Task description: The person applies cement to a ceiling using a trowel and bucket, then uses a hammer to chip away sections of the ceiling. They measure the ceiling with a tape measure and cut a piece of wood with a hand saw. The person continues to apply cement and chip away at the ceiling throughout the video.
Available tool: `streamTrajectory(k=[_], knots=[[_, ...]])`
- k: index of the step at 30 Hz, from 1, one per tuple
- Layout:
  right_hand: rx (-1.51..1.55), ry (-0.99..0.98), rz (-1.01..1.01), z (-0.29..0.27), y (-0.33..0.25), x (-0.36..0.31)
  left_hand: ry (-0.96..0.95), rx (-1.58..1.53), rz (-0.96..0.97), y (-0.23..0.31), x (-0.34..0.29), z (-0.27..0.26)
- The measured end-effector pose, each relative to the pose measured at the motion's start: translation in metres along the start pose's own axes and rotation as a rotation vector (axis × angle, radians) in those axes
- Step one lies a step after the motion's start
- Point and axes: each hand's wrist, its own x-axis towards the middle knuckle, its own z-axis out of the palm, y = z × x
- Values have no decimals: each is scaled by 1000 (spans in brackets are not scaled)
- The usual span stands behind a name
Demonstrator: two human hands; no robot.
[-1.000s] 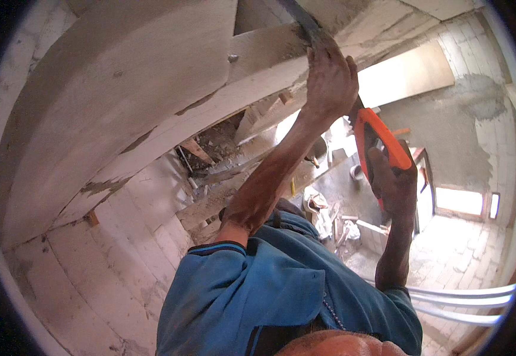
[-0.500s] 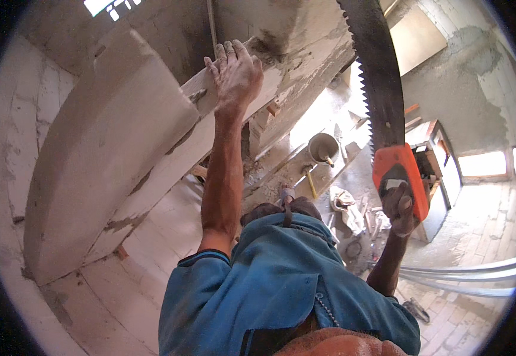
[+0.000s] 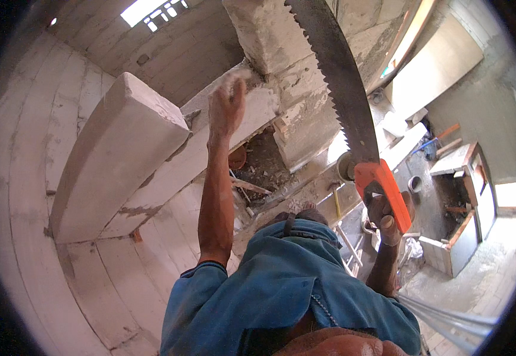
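A large handsaw [image 3: 342, 80] with a dark, coarse-toothed blade and an orange handle stands up in front of me, its teeth facing left. My right hand [image 3: 387, 218] is closed around that handle. Dusty and slightly blurred, my left hand [image 3: 227, 110] is at the top of a low wall of pale blocks [image 3: 166, 184], fingers apart and nothing in them. Whether it touches the wall is hard to tell. To its left, a big pale block [image 3: 118, 163] sits on the wall. A rough masonry pier [image 3: 270, 35] rises between the left hand and the blade.
Rubble [image 3: 267, 163] lies in a gap beyond the wall. A yellow-handled tool [image 3: 337, 202] and a bucket [image 3: 345, 166] are near my feet. An open cabinet-like box [image 3: 466, 207] stands at right, with metal profiles [image 3: 448, 323] at lower right. A pale board [image 3: 433, 65] leans farther back.
My view has shifted, showing more of the pier and the room at right. My left hand has lifted from lying flat on the wall top. The saw stays in my right hand, tilted farther left.
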Motion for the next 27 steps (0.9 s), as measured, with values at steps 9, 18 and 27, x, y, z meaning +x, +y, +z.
streamTrajectory(k=[9, 18, 27], knots=[[135, -100, 41, -20, 5, 42, -25, 757, 15, -51, 54, 12], [41, -212, 53, -25, 38, 67, 45, 645, 60, -23, 15, 25], [-49, -301, -39, -12, 51, 77, 175, 209, -71, 10, -114, 37]])
